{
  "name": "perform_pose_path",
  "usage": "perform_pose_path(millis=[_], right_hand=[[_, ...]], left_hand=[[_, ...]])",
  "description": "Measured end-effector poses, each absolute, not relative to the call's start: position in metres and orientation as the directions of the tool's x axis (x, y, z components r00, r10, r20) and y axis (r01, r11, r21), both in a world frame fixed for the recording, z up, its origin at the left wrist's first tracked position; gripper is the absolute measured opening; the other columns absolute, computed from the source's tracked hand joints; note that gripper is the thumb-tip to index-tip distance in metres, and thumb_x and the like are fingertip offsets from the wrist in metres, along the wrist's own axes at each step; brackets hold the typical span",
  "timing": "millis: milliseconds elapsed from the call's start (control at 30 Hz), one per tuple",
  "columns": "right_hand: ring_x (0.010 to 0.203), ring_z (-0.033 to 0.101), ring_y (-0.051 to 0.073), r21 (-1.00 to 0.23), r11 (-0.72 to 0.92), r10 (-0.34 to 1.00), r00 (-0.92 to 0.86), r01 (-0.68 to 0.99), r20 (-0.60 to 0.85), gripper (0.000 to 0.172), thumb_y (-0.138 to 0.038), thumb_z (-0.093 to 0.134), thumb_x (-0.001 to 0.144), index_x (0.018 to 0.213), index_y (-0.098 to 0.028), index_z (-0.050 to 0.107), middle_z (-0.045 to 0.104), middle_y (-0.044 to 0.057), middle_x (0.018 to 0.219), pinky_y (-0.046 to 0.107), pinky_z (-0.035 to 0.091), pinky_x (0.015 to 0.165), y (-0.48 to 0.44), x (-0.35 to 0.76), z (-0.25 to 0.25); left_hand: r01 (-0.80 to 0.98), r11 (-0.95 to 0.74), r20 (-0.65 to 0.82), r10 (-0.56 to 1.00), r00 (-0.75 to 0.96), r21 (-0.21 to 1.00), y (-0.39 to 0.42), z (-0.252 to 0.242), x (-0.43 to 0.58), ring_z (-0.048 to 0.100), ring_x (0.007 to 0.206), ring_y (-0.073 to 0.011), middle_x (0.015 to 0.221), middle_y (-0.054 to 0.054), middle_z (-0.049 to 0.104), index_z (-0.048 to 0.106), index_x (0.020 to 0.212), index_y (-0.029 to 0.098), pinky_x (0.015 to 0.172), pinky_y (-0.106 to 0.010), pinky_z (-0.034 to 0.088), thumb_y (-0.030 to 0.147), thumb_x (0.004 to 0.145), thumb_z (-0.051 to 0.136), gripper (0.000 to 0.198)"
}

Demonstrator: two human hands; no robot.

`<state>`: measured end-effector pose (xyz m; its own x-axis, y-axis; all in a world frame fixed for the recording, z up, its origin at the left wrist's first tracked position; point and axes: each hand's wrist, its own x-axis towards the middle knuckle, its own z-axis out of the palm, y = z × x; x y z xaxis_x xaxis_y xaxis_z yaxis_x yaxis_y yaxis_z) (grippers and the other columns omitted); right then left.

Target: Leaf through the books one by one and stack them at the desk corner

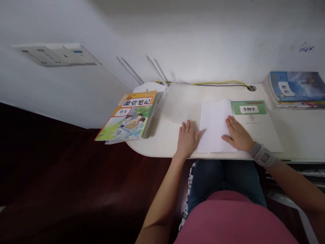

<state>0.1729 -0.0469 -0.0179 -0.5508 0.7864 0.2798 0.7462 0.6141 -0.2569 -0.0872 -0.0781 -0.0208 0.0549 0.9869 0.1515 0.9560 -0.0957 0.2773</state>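
A biology textbook lies open on the white desk, its blank white left page (213, 127) beside a title page (264, 130) with a green band on top. My right hand (238, 134), with a grey wrist strap, lies flat across the inner fold, fingers stretched over both pages. Just left of the book, my left hand (188, 137) rests palm down with its fingers spread. Its thumb reaches the left page's edge. Neither hand grasps anything. Under and beyond the left fingers, a faint pale sheet-like area (177, 103) shows; its material is hard to make out.
A stack of books topped by an orange-and-green notebook (129, 117) overhangs the desk's (144, 145) rounded left end. Another book stack (297, 86) stands at the back right. Yellow and black cables (223, 82) run along the wall to a hole. Wall sockets (58, 55) are at left.
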Motion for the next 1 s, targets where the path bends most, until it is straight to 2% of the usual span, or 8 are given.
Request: perform_pose_path(millis=[200,333,533,600,667,800,933,1000], right_hand=[[0.144,0.021,0.033,-0.171,0.661,0.746,-0.614,0.731,0.258,0.079,-0.059,0.032,0.093,0.143,0.003,0.032,0.030,0.027,0.151,0.050,0.027,0.115,-0.051,0.177,-0.014],[0.144,0.020,0.033,-0.142,0.729,0.682,-0.694,0.670,0.231,0.071,-0.057,0.035,0.093,0.139,-0.003,0.042,0.035,0.023,0.150,0.051,0.027,0.115,-0.057,0.183,-0.012],[0.145,0.016,0.029,-0.295,0.724,0.686,-0.696,0.623,0.214,0.070,-0.059,0.035,0.092,0.142,-0.010,0.040,0.028,0.019,0.154,0.051,0.026,0.115,-0.045,0.196,-0.012],[0.145,0.018,0.029,-0.361,0.649,0.751,-0.639,0.670,0.164,0.074,-0.061,0.029,0.093,0.145,-0.008,0.035,0.024,0.020,0.156,0.050,0.026,0.115,-0.025,0.199,-0.013],[0.144,0.020,0.032,-0.371,0.523,0.845,-0.524,0.767,0.109,0.079,-0.060,0.022,0.094,0.145,0.000,0.031,0.023,0.025,0.154,0.050,0.025,0.115,-0.002,0.196,-0.013],[0.143,0.025,0.032,-0.261,0.367,0.930,-0.354,0.893,0.097,0.076,-0.055,0.020,0.096,0.144,0.002,0.029,0.030,0.026,0.151,0.052,0.024,0.114,0.031,0.174,-0.011],[0.142,0.025,0.033,-0.133,0.351,0.935,-0.339,0.927,0.106,0.078,-0.059,0.022,0.094,0.141,0.002,0.036,0.027,0.027,0.152,0.051,0.022,0.113,0.034,0.151,-0.009],[0.142,0.024,0.034,-0.114,0.349,0.935,-0.337,0.930,0.106,0.079,-0.061,0.023,0.094,0.141,0.001,0.038,0.024,0.026,0.153,0.052,0.021,0.113,0.033,0.148,-0.008]], left_hand=[[0.947,-0.049,0.226,0.974,-0.026,0.318,-0.077,-0.030,-0.088,0.026,0.141,-0.0389,0.146,-0.028,0.036,0.042,0.137,0.001,0.109,-0.057,0.030,0.054,0.096,0.023,0.070],[0.927,-0.057,0.245,0.969,-0.038,0.372,-0.078,-0.033,-0.091,0.027,0.141,-0.0370,0.148,-0.025,0.036,0.044,0.136,0.004,0.110,-0.056,0.029,0.054,0.096,0.022,0.068],[0.903,-0.065,0.266,0.962,-0.056,0.424,-0.078,-0.033,-0.092,0.029,0.141,-0.0345,0.149,-0.022,0.035,0.046,0.136,0.009,0.111,-0.055,0.029,0.045,0.097,0.028,0.056],[0.911,-0.078,0.264,0.964,-0.035,0.405,-0.078,-0.031,-0.091,0.028,0.141,-0.0346,0.150,-0.020,0.036,0.048,0.135,0.011,0.111,-0.056,0.029,0.042,0.097,0.030,0.052],[0.923,-0.077,0.246,0.969,-0.020,0.376,-0.078,-0.029,-0.089,0.028,0.141,-0.0360,0.149,-0.018,0.038,0.050,0.133,0.011,0.111,-0.058,0.028,0.039,0.097,0.032,0.049],[0.936,-0.063,0.221,0.975,-0.016,0.345,-0.078,-0.027,-0.088,0.029,0.140,-0.0382,0.148,-0.020,0.039,0.052,0.130,0.008,0.110,-0.058,0.028,0.030,0.095,0.033,0.045],[0.927,-0.076,0.240,0.971,-0.015,0.368,-0.078,-0.029,-0.088,0.030,0.139,-0.0380,0.148,-0.021,0.039,0.052,0.129,0.009,0.109,-0.060,0.029,0.026,0.094,0.035,0.043],[0.917,-0.082,0.252,0.968,-0.020,0.390,-0.078,-0.030,-0.089,0.030,0.139,-0.0383,0.148,-0.022,0.039,0.051,0.129,0.008,0.109,-0.060,0.029,0.025,0.093,0.037,0.042]])
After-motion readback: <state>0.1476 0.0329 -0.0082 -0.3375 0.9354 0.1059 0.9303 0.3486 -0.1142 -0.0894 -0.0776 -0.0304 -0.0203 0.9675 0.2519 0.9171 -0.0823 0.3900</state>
